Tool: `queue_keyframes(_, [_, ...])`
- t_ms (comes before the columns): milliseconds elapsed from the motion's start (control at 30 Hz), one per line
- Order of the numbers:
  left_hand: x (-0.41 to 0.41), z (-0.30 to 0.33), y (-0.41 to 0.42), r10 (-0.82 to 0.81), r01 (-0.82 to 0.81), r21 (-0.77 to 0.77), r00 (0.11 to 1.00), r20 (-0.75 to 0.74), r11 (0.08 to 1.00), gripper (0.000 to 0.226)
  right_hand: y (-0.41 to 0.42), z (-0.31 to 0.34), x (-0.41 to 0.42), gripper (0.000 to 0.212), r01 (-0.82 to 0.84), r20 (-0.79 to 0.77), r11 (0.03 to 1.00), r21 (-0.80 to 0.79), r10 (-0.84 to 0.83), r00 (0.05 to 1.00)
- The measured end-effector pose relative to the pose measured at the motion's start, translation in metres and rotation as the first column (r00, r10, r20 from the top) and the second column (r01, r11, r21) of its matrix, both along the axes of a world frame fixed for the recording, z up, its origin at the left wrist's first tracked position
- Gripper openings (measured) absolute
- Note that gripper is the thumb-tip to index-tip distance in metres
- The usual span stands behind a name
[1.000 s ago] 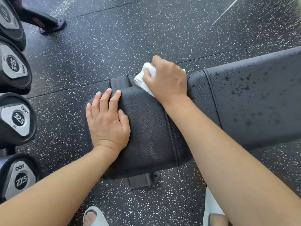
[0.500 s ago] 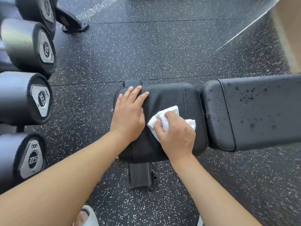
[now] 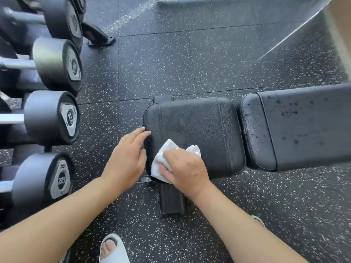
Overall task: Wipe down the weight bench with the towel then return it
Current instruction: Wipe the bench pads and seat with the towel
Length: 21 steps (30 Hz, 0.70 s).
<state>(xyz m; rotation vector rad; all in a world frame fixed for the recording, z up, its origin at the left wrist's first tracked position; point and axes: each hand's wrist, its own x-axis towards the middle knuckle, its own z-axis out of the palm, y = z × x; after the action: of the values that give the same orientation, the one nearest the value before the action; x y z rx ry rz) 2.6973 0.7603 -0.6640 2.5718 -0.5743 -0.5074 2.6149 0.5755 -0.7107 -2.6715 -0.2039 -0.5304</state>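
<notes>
The black weight bench runs across the middle of the head view, with its short seat pad [image 3: 197,126] on the left and the long back pad [image 3: 303,126] on the right. Dark wet spots speckle the back pad. My right hand [image 3: 186,170] presses a crumpled white towel [image 3: 161,158] onto the near left corner of the seat pad. At the pad's left edge, my left hand [image 3: 127,160] lies flat with its fingers apart, the fingertips touching that edge.
A rack of black dumbbells [image 3: 53,118] lines the left side. The bench's foot [image 3: 171,200] sticks out toward me under the seat pad. My feet in pale slides [image 3: 112,249] stand on the speckled rubber floor [image 3: 190,63].
My right hand has dragged the towel from the seat pad's far edge to its near left corner. My left hand has slid off the top of the pad to its left edge.
</notes>
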Motion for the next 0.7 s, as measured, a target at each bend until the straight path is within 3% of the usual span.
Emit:
queue_keyframes(233, [0.003,-0.001,-0.086,-0.180,0.170,0.080,0.972,0.149,0.982,0.056,-0.104,0.001,-0.034,0.023,0.054,0.000,0.992,-0.118,-0.054,0.999])
queue_keyframes(400, [0.011,-0.005,-0.128,-0.203,0.170,0.204,0.967,0.157,0.964,0.058,-0.150,0.010,-0.058,0.020,0.222,-0.085,0.975,-0.014,-0.223,0.971])
queue_keyframes(600, [0.023,-0.010,-0.180,-0.265,0.207,0.274,0.944,0.197,0.939,0.060,-0.166,0.022,-0.074,0.019,0.277,-0.256,0.955,0.102,-0.244,0.935])
queue_keyframes(700, [0.025,-0.014,-0.209,-0.218,0.155,0.283,0.954,0.207,0.946,0.060,-0.181,0.039,-0.062,0.020,0.341,-0.246,0.929,0.145,-0.300,0.922])
